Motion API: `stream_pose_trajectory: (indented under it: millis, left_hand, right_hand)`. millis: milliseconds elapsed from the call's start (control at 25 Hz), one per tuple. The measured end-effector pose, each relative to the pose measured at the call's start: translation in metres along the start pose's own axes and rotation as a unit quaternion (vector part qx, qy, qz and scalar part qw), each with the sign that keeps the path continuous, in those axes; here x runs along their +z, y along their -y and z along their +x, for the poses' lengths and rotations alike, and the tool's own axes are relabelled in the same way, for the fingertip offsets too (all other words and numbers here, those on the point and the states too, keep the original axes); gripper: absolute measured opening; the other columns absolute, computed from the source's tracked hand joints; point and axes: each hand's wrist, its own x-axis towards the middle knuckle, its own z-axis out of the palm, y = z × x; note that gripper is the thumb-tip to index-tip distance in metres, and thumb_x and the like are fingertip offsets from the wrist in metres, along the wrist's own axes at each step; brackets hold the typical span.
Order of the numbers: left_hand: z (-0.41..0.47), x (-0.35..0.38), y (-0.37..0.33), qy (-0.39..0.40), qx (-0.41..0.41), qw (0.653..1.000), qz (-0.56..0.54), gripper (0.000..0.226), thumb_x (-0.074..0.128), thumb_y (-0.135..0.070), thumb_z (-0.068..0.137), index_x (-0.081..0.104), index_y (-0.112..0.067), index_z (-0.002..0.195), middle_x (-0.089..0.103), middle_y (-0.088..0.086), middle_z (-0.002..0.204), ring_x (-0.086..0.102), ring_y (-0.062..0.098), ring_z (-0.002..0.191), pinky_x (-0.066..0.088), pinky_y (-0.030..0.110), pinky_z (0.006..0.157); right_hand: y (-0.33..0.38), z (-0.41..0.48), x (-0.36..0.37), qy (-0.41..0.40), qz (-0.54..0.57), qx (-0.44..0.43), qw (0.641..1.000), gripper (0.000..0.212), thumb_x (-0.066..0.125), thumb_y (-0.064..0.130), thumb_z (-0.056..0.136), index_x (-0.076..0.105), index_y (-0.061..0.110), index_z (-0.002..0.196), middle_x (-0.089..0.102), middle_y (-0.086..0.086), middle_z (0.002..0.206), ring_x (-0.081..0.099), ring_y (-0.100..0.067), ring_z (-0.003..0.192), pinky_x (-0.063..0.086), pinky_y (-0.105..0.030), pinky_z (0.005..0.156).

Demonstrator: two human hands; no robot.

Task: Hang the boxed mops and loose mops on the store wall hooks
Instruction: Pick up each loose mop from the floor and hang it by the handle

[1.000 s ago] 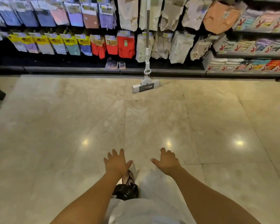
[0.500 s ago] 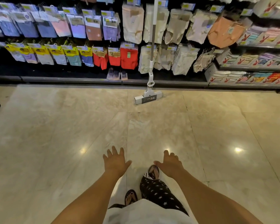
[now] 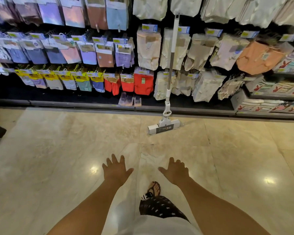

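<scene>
While left hand [image 3: 116, 170] and right hand [image 3: 176, 172] spread released fingers, mop [image 3: 171, 65] leans against packet-filled rack [image 3: 75, 104].

On my feed, the white and silver long-handled mop [image 3: 172, 56] has a white upper shaft and a grey metal middle. Its flat white head has a black label band across it. The glossy stone floor tiles [image 3: 58, 158] are beige with paler cream marbling. On the display wall I see red folded garment packs [image 3: 143, 82], yellow-headed card packs [image 3: 66, 78] and lilac, pink and pale blue plastic packets [image 3: 87, 53]. The bagged cream cloth bundles [image 3: 148, 51] look off-white, and one orange fabric bundle [image 3: 258, 58] stands out. The stacked white boxes [image 3: 261, 87] bear a red rabbit motif. The person's loose black trousers [image 3: 159, 207] carry small white stars.
</scene>
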Motion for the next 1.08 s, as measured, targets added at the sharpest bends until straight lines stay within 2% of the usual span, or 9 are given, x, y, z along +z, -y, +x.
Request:
stream_pose_trajectory:
  millis: [200, 440, 720, 920, 1080]
  left_hand:
    - [0.082, -0.065, -0.048, -0.001, -0.001, 1.0, -0.023, 0.08, 0.031, -0.065, 0.094, 0.009, -0.019, 0.155, 0.003, 0.019, 0.162, 0.01, 0.04, 0.148, 0.016, 0.052, 0.118]
    - [0.13, -0.079, -0.084, 0.056, 0.006, 0.998, -0.035, 0.08, 0.031, -0.066, 0.094, 0.007, -0.02, 0.155, 0.002, 0.017, 0.162, 0.01, 0.039, 0.148, 0.015, 0.052, 0.118]
    - [0.247, -0.134, -0.098, 0.026, 0.019, 0.999, -0.041, 0.078, 0.033, -0.067, 0.093, 0.014, -0.022, 0.154, 0.009, 0.016, 0.162, 0.014, 0.038, 0.148, 0.018, 0.051, 0.117]
    - [0.364, -0.207, -0.126, 0.03, 0.057, 0.998, -0.02, 0.079, 0.036, -0.065, 0.094, 0.01, -0.021, 0.155, 0.005, 0.015, 0.163, 0.011, 0.038, 0.148, 0.015, 0.052, 0.118]
    - [0.439, -0.276, -0.151, 0.01, 0.101, 0.993, -0.062, 0.081, 0.037, -0.068, 0.091, 0.016, -0.021, 0.153, 0.017, 0.012, 0.161, 0.021, 0.035, 0.146, 0.023, 0.049, 0.116]
  right_hand:
    - [0.005, 0.089, -0.078, -0.024, 0.024, 0.015, 0.999, 0.074, 0.038, 0.065, 0.093, 0.034, 0.008, 0.141, 0.047, -0.016, 0.137, 0.045, -0.033, 0.127, 0.04, -0.04, 0.101]
    - [0.0, 0.146, -0.112, -0.003, -0.001, 0.025, 1.0, 0.073, 0.036, 0.066, 0.093, 0.035, 0.01, 0.14, 0.048, -0.015, 0.136, 0.045, -0.032, 0.127, 0.04, -0.039, 0.099]
    - [-0.005, 0.238, -0.16, -0.005, 0.011, 0.074, 0.997, 0.077, 0.036, 0.066, 0.093, 0.028, 0.01, 0.144, 0.045, -0.015, 0.139, 0.043, -0.031, 0.128, 0.04, -0.038, 0.101]
    - [0.017, 0.333, -0.23, -0.022, 0.04, 0.092, 0.995, 0.075, 0.038, 0.065, 0.093, 0.027, 0.012, 0.144, 0.046, -0.014, 0.138, 0.044, -0.03, 0.128, 0.04, -0.037, 0.101]
    - [0.038, 0.392, -0.292, -0.042, 0.116, 0.12, 0.985, 0.069, 0.045, 0.061, 0.092, 0.034, 0.013, 0.14, 0.049, -0.014, 0.136, 0.047, -0.029, 0.124, 0.042, -0.038, 0.1]
